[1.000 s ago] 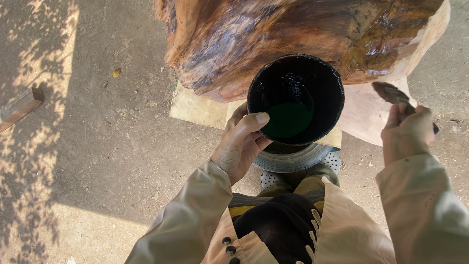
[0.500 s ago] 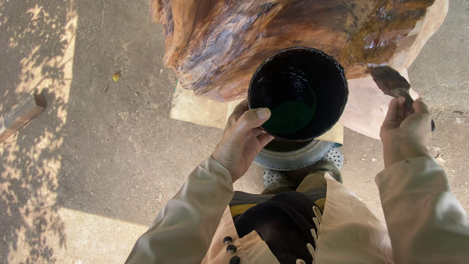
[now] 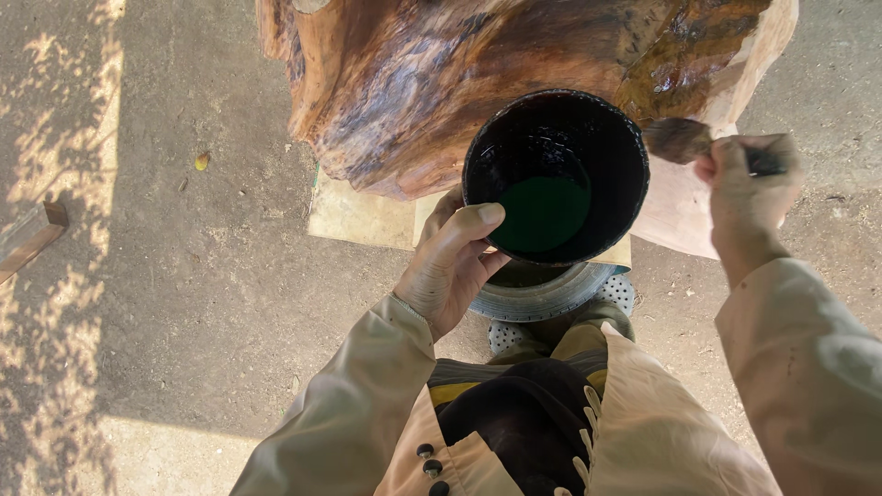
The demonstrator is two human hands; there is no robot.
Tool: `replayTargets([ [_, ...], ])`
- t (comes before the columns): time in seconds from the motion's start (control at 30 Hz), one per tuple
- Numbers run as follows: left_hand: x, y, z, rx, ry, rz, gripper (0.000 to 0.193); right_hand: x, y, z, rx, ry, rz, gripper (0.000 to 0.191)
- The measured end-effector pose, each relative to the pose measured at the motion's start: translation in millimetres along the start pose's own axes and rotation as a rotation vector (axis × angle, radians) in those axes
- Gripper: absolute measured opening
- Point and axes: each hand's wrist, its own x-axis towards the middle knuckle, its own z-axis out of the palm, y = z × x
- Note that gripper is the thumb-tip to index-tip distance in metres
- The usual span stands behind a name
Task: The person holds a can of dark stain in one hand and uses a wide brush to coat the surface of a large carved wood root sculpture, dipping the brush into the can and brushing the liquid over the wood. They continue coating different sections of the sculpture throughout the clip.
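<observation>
We coat glossy stump (image 3: 441, 92) — left hand (image 3: 450, 262) grips black pot (image 3: 556, 174), right hand (image 3: 749, 193) clamps brush (image 3: 680, 140). Next, we judge: bristles onto wood.

The left hand (image 3: 452, 266) was raised before the body, its thumb hooked forward and its fingers (image 3: 447, 204) curled round in a closed hold, the beige sleeve bent at the elbow. The right hand (image 3: 746, 191) was lifted higher on the other side, fingers pinched tight in a fist-like grip, wrist straight above its sleeve.
</observation>
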Motion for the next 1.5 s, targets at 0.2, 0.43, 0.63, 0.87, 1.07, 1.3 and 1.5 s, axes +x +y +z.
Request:
replayTargets([
  [0.2, 2, 1, 0, -0.019, 0.015, -0.007, 0.105, 43, -22, -11, -0.036, -0.032, -0.241, 0.013],
  [0.43, 2, 8, -1, -0.013, 0.060, -0.012, 0.102, -12, -27, 23, -0.452, -0.209, -0.222, 0.011],
  [0.63, 2, 3, 1, -0.029, 0.010, 0.012, 0.096, 44, -56, -45, -0.393, -0.318, -0.329, 0.009],
  [0.87, 23, -12, 43, -0.024, 0.035, 0.026, 0.091, 157, -65, -61, -0.223, -0.166, -0.336, 0.004],
  [1.07, 67, -19, 106, -0.041, 0.071, 0.052, 0.092, 127, -82, -66, -0.273, -0.420, -0.324, 0.015],
  [1.3, 118, -29, 174, -0.075, 0.069, 0.081, 0.096, 188, -102, -97, -0.241, -0.353, -0.017, 0.009],
  [1.5, 154, -38, 214, -0.062, 0.107, 0.084, 0.104, 282, -121, -99, 0.472, 0.145, 0.280, 0.008],
])
